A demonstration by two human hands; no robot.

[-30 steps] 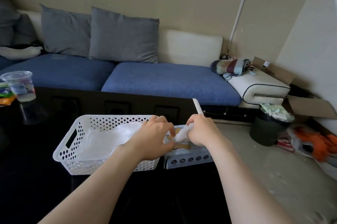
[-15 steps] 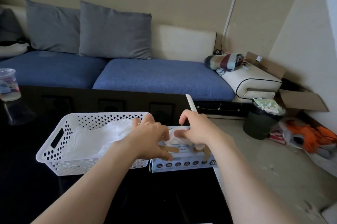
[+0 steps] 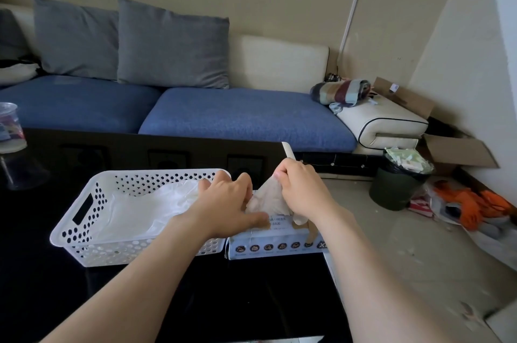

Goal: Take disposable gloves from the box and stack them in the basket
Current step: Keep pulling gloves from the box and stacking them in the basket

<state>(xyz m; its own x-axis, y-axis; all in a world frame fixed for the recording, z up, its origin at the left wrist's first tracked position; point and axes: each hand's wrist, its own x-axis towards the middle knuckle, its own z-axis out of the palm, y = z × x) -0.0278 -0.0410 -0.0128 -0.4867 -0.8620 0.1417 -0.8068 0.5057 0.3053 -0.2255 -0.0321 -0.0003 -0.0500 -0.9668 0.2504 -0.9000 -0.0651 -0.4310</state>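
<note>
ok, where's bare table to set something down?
Bare table in front of basket and box, and left of the basket toward the cup. Crowded over the box: left hand resting on it, right hand pinching a glove.

The basket [image 3: 112, 250] left of the left hand [image 3: 226, 203] is white with round-hole dotting, the gloves [image 3: 140, 211] in it translucent white, the glove [image 3: 265, 197] at the right hand [image 3: 302, 194] cream, the box [image 3: 279, 247] beneath white with a row of dark round icons, the tabletop [image 3: 251, 300] glossy black.
</note>
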